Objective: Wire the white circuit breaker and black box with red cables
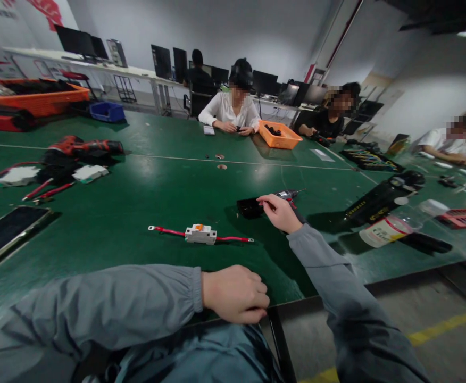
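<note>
My left hand (235, 293) rests curled into a loose fist at the near edge of the green table (157, 186); nothing shows in it. My right hand (280, 213) reaches forward and is closed around the handle of a small electric screwdriver (291, 196), whose tip points away to the right. Just left of that hand lies a small black box (249, 207). Between my hands, a white circuit breaker (201, 233) with red wires out of both ends lies flat on the table.
A dark phone or tablet (7, 231) lies at the left. A red drill (85, 147) and red-handled tools sit further left. Bottles (384, 230) and a black tool lie at the right. Other people sit across the table near an orange bin (280, 135).
</note>
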The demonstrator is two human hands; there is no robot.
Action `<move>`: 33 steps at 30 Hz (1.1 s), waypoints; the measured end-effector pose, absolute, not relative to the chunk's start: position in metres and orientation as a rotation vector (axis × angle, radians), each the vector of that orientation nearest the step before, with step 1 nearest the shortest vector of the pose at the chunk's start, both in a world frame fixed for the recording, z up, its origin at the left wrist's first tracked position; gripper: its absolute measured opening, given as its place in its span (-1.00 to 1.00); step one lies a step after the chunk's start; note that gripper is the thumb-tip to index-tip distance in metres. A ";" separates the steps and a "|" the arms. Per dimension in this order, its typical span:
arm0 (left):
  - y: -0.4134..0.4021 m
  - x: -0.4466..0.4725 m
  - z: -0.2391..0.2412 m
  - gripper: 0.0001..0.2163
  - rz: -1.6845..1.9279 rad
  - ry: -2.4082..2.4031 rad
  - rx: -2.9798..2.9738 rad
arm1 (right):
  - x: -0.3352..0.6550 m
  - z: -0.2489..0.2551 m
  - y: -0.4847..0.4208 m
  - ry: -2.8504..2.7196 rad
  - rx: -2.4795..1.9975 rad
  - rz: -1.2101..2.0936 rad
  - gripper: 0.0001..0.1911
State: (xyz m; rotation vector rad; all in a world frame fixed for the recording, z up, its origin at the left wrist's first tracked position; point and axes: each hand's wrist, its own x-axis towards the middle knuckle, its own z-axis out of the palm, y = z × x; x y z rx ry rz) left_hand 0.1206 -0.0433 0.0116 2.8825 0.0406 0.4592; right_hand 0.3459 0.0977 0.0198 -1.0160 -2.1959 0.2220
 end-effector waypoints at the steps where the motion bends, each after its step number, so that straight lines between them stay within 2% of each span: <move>1: -0.043 0.121 0.011 -0.81 0.469 0.041 2.878 | 0.346 0.020 0.098 -2.199 -1.014 0.221 -0.75; 33: -0.044 0.122 0.005 -0.77 0.537 0.049 2.874 | 0.350 0.020 0.100 -2.262 -1.010 0.253 -0.78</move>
